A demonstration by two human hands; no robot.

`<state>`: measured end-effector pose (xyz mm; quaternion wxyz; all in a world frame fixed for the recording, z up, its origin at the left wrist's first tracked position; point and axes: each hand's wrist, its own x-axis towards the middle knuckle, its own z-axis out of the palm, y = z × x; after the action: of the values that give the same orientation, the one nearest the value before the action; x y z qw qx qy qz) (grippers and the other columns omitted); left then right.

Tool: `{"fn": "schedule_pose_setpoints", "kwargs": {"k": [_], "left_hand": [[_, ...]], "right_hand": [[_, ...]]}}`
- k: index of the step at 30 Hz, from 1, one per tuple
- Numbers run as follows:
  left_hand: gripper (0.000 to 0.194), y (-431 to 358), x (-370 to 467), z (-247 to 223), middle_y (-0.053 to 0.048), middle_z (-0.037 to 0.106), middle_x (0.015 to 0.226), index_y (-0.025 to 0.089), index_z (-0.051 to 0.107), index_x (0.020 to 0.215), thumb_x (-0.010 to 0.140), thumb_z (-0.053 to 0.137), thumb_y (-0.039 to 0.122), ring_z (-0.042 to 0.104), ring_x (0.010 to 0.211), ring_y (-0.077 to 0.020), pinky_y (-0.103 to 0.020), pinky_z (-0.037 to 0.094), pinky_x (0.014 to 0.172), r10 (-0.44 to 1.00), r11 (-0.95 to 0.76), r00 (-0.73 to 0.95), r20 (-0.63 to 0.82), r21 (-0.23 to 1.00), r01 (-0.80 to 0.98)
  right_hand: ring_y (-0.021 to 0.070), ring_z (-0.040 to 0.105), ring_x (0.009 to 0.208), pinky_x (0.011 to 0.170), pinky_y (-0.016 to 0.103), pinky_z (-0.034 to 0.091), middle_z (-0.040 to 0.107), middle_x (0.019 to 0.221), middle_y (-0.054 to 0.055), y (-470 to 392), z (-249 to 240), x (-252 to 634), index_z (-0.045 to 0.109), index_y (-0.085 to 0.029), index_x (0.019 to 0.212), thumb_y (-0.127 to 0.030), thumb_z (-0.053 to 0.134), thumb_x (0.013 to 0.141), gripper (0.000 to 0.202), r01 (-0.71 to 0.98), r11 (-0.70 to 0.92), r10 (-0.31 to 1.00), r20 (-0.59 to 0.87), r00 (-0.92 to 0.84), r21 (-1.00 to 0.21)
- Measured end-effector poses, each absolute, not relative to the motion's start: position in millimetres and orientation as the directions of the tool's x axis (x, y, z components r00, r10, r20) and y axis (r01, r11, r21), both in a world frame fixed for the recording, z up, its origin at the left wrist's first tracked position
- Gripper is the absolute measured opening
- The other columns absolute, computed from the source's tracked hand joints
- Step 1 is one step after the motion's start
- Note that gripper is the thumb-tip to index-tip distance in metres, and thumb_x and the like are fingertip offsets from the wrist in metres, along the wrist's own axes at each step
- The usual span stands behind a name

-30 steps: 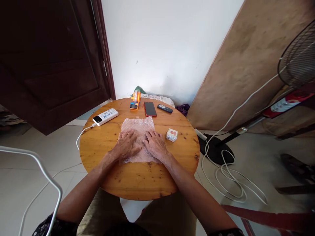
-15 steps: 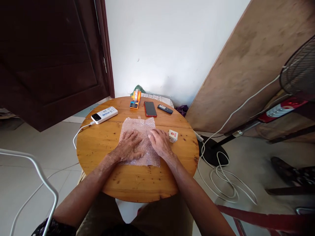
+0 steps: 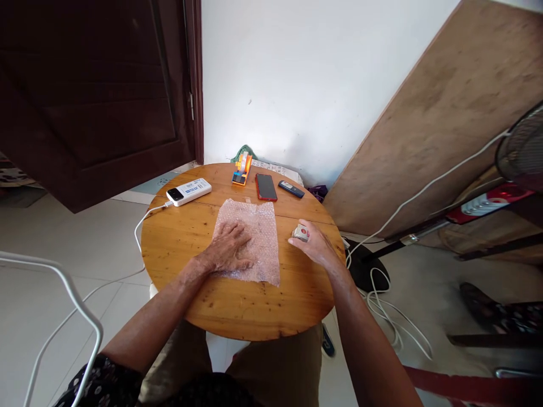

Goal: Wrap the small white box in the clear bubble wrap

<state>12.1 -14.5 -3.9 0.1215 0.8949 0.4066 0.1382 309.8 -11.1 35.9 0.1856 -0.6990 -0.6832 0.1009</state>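
A sheet of bubble wrap (image 3: pixel 263 243) lies flat on the round wooden table (image 3: pixel 246 311). My left hand (image 3: pixel 229 249) rests on its left half, palm down with fingers spread. To the right of the sheet, my right hand (image 3: pixel 314 242) grips a small white box (image 3: pixel 301 232) with a red mark, thumb on the near side and fingers on the far side. The box is at the tabletop; I cannot tell whether it is lifted. Part of it is covered by the fingers.
Along the back of the table are an orange tape dispenser (image 3: pixel 242 168), a red-edged phone (image 3: pixel 266 187) and a dark handset (image 3: pixel 291 189). A white power bank (image 3: pixel 189 191) with a cable sits at the left. A fan (image 3: pixel 521 147) stands at the right.
My right hand has left the bubble wrap, moved right and closed around the small box. My left hand stays on the sheet. The camera view has shifted slightly.
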Motion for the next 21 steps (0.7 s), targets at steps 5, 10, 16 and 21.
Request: {"fn": "schedule_pose_setpoints", "kwargs": {"k": [5, 10, 16, 21], "left_hand": [[0.073, -14.6, 12.0, -3.1, -0.018, 0.04, 0.151, 0.02, 0.057, 0.133, 0.077, 0.061, 0.068, 0.027, 0.144, -0.0401, -0.062, 0.013, 0.117, 0.766, -0.635, 0.622, 0.162, 0.343, 0.692], [0.078, -12.2, 12.5, -6.6, -0.018, 0.039, 0.152, 0.019, 0.053, 0.136, 0.075, 0.064, 0.066, 0.025, 0.145, -0.0403, -0.063, 0.01, 0.117, 0.762, -0.637, 0.624, 0.175, 0.375, 0.673], [0.098, -11.9, 14.1, -2.4, -0.021, 0.035, 0.154, 0.01, 0.028, 0.151, 0.074, 0.066, 0.058, 0.025, 0.146, -0.0368, -0.056, 0.011, 0.12, 0.798, -0.584, 0.574, 0.181, 0.465, 0.665], [0.084, -8.5, 11.3, 3.7, -0.018, 0.039, 0.153, 0.01, 0.027, 0.15, 0.073, 0.057, 0.026, 0.031, 0.144, -0.0298, -0.05, 0.017, 0.121, 0.874, -0.472, 0.446, 0.196, 0.563, 0.679]], "right_hand": [[0.0285, 0.064, 0.102, 0.089, 0.041, 0.049, 0.069, 0.114, 0.01, -12.1, 30.1, 316.8, 0.061, -0.021, 0.124, -0.026, 0.068, 0.072, 0.052, 0.906, -0.016, 0.984, 0.156, 0.091, -0.424], [0.0244, 0.066, 0.093, 0.085, 0.039, 0.051, 0.071, 0.105, 0.004, -18.8, 48.1, 289.8, 0.062, -0.025, 0.121, -0.032, 0.069, 0.072, 0.05, 0.78, 0.103, 0.973, 0.226, 0.051, -0.617], [0.0217, 0.067, 0.097, 0.088, 0.034, 0.051, 0.071, 0.108, 0.005, -10.5, 53.5, 233.0, 0.059, -0.019, 0.125, -0.029, 0.069, 0.072, 0.055, 0.55, 0.274, 0.961, 0.206, -0.183, -0.789], [0.0203, 0.066, 0.095, 0.087, 0.034, 0.051, 0.07, 0.11, 0.004, 2.6, 34.3, 212.9, 0.06, -0.02, 0.123, -0.021, 0.066, 0.071, 0.052, 0.599, 0.296, 0.954, 0.193, -0.231, -0.744]]}}
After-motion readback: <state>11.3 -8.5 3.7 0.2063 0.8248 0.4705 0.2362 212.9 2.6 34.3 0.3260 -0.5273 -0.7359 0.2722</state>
